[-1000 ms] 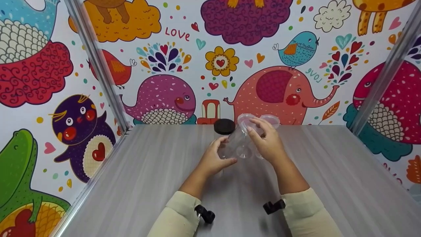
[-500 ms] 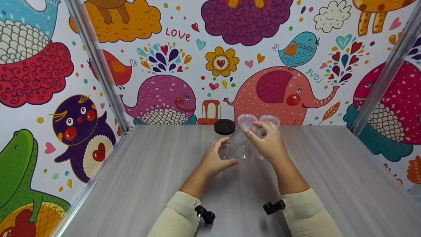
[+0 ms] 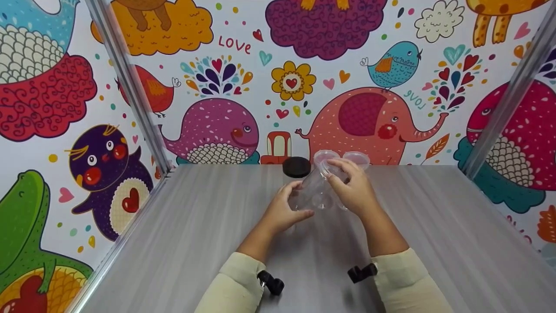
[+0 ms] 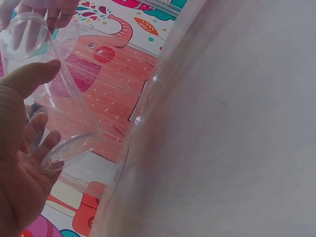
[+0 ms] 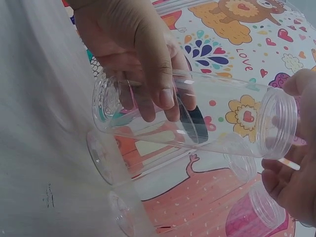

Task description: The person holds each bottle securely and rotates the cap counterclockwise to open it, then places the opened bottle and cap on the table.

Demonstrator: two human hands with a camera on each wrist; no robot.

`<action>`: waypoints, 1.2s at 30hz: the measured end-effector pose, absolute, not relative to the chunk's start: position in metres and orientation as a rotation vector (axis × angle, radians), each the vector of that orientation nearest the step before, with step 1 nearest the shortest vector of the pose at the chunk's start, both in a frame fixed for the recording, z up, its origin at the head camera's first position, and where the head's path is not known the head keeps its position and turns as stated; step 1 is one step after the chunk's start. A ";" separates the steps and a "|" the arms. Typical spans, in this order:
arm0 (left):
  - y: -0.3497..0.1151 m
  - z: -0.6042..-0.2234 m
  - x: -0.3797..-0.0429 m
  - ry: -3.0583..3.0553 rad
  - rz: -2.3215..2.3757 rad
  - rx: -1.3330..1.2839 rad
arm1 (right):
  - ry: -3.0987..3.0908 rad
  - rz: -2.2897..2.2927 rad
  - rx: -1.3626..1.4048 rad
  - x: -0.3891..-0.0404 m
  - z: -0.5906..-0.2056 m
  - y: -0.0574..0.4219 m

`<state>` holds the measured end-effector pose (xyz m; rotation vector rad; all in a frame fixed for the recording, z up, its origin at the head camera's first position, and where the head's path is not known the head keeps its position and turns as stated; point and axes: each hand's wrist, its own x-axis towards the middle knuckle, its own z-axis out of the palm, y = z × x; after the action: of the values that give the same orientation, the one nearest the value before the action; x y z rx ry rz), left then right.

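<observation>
A clear plastic jar (image 5: 217, 113) with a threaded mouth (image 5: 277, 123) is held tilted above the table, its mouth up and toward the right. My left hand (image 3: 281, 212) grips it near the base, with the thumb on one side and the fingers on the other. At the threaded mouth, my right hand (image 3: 357, 187) holds the rim between thumb and fingers. Two more clear jars stand just behind, their rims showing in the head view, one jar (image 3: 357, 159) at the right. Behind my left hand is another clear jar with a black lid (image 3: 296, 167).
The grey wood-grain table (image 3: 195, 243) meets a wall (image 3: 243, 26) printed with cartoon animals at the back. Metal posts (image 3: 143, 100) stand at the corners. A black camera mount (image 3: 270, 282) sits on the left wrist and another mount (image 3: 362, 273) on the right.
The fingers of my right hand have shifted slightly around the jar's mouth. My left hand stays nearly still, and the standing jars have not moved.
</observation>
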<state>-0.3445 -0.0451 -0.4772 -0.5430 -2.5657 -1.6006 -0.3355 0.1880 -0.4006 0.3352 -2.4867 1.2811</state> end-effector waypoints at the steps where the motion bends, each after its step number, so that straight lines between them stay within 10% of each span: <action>1: -0.045 -0.477 -0.344 -2.566 -1.600 -0.543 | -2.478 1.293 0.347 -0.335 -0.401 0.188; 36: -0.044 -0.477 -0.343 -2.550 -1.655 -0.545 | -2.504 1.262 0.238 -0.337 -0.402 0.187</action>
<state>-0.3431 -0.0444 -0.4772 -0.5447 -2.5498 -1.6547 -0.3374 0.1868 -0.4024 0.2385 -2.5039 1.2620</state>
